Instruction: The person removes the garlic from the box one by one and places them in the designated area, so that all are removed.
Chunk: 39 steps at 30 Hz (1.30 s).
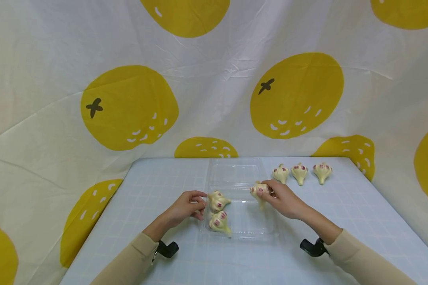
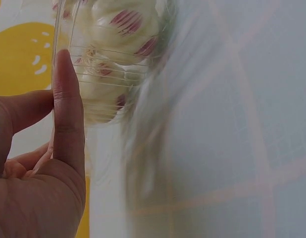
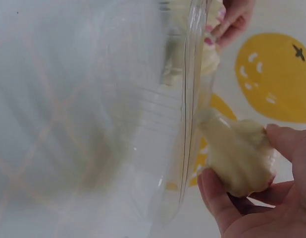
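Fingers (image 3: 218, 201) on the right hand (image 1: 282, 198) are pinching a garlic bulb (image 1: 258, 190) over the clear box (image 1: 251, 222), near its far right corner, while the left hand (image 1: 188, 205) just rests, loosely bent, against the left edge by two bulbs (image 1: 218, 201) inside.

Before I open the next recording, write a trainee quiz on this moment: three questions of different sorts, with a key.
1. Which hand holds a garlic bulb?
2. True or false: the clear box has its lid closed.
3. How many bulbs lie inside the box? (a) one (b) two (c) four

Key:
1. The right hand.
2. False; the lid lies open at the far side.
3. b
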{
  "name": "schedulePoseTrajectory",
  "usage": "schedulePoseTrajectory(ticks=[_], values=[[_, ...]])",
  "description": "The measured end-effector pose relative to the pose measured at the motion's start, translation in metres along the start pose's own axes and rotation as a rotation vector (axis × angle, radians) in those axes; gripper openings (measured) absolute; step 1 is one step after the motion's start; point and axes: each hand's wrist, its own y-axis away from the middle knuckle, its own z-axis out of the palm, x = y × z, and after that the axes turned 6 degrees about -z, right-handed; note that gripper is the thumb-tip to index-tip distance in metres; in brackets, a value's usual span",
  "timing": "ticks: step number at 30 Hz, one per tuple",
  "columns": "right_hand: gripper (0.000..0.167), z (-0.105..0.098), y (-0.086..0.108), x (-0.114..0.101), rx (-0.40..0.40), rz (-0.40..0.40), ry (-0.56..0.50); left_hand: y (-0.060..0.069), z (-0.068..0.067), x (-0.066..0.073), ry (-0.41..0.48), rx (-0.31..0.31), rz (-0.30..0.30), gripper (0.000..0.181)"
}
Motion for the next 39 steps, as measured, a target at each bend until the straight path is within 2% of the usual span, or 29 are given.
schedulePoseTrajectory(ticks=[9, 20, 25, 33, 39], values=[[0.029, -0.018, 0.008, 0.008, 0.056, -0.002, 0.051, 0.0, 0.0, -0.001, 0.008, -0.002, 0.001, 0.045], [0.023, -0.035, 0.017, 0.04, 0.084, 0.088, 0.077, 0.0, 0.001, -0.002, 0.013, -0.006, -0.002, 0.046], [0.031, -0.037, 0.022, 0.058, 0.072, 0.142, 0.079, 0.001, 0.001, -0.001, 0.018, -0.011, -0.006, 0.046], [0.045, -0.039, 0.029, 0.081, 0.068, 0.162, 0.136, 0.001, 0.001, 0.001, 0.011, -0.009, 0.001, 0.046], [0.051, -0.041, 0.031, 0.092, 0.025, 0.237, 0.09, 0.001, 0.001, 0.002, 0.008, -0.009, -0.002, 0.046]])
